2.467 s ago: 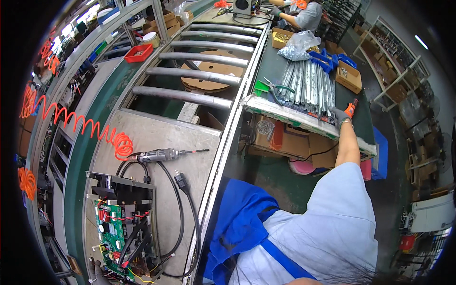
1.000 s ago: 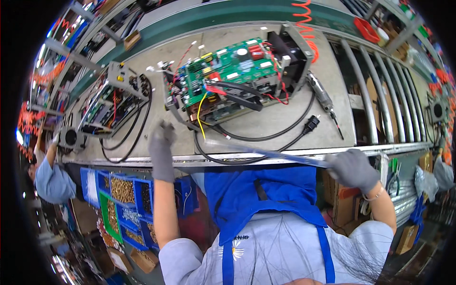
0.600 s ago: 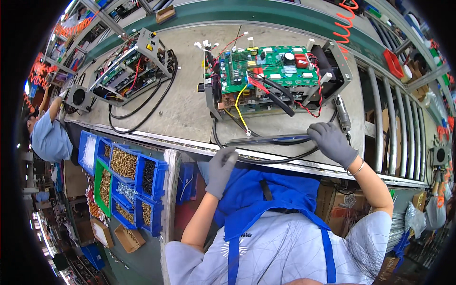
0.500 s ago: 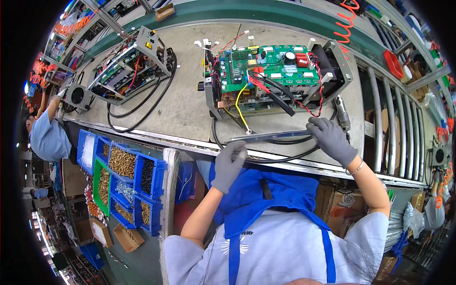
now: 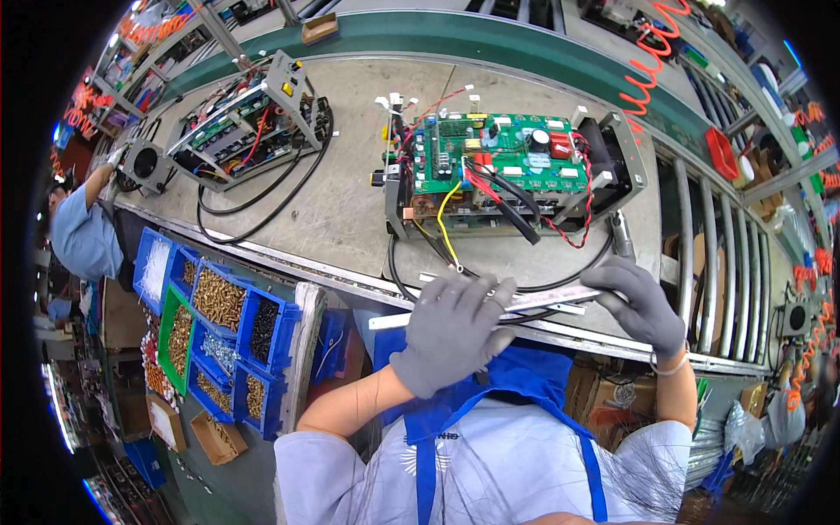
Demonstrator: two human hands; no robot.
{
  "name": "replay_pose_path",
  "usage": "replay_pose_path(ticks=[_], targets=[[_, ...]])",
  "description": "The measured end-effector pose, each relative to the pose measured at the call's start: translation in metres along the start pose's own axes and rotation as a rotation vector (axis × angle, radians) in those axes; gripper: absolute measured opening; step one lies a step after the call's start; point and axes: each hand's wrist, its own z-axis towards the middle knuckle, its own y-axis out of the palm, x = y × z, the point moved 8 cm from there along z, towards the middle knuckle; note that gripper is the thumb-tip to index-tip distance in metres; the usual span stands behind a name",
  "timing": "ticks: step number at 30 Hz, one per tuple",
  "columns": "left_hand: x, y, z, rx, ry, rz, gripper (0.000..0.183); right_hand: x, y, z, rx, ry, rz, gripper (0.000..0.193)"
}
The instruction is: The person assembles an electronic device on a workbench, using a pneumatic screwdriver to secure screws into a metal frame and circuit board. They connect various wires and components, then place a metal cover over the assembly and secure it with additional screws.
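A long, narrow metal strip (image 5: 551,297) lies along the bench's front edge, slightly tilted, and another strip end (image 5: 389,322) sticks out left of my left hand. My left hand (image 5: 455,332), in a grey glove, is closed over the strips from above, its thumb on the near side. At the right end, my gloved right hand (image 5: 637,302) pinches the strip between thumb and fingers. Behind them stands an open electronic unit (image 5: 507,166) with a green circuit board, a black fan end and loose red, black and yellow wires. The hands hide parts of the strips.
Blue bins (image 5: 219,297) of brass screws and small parts hang at the left. A second open unit (image 5: 245,131) with a black cable stands back left. A power screwdriver (image 5: 621,234) lies by my right hand. Metal rollers (image 5: 713,254) run along the right; another person (image 5: 87,232) works far left.
My left hand has moved right and come down over the strips. My right hand has shifted slightly right and nearer. The strips have come toward me, and a second one shows.
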Motion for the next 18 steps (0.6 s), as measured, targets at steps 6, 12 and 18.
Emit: replay_pose_path(ticks=[6, 12, 18], targets=[[0.015, -0.048, 0.056, 0.127, 0.238, 0.105, 0.038, -0.035, -0.059, -0.001, 0.354, -0.073, 0.011, 0.029], [-0.045, -0.101, 0.102, 0.418, 0.031, 0.045, 0.034, 0.009, -0.079, -0.035, 1.080, -0.024, 0.247, 0.044], [-0.089, -0.110, 0.077, 0.314, -0.207, 0.012, 0.038, -0.052, 0.057, 0.049, 0.372, -0.086, -0.054, 0.053]])
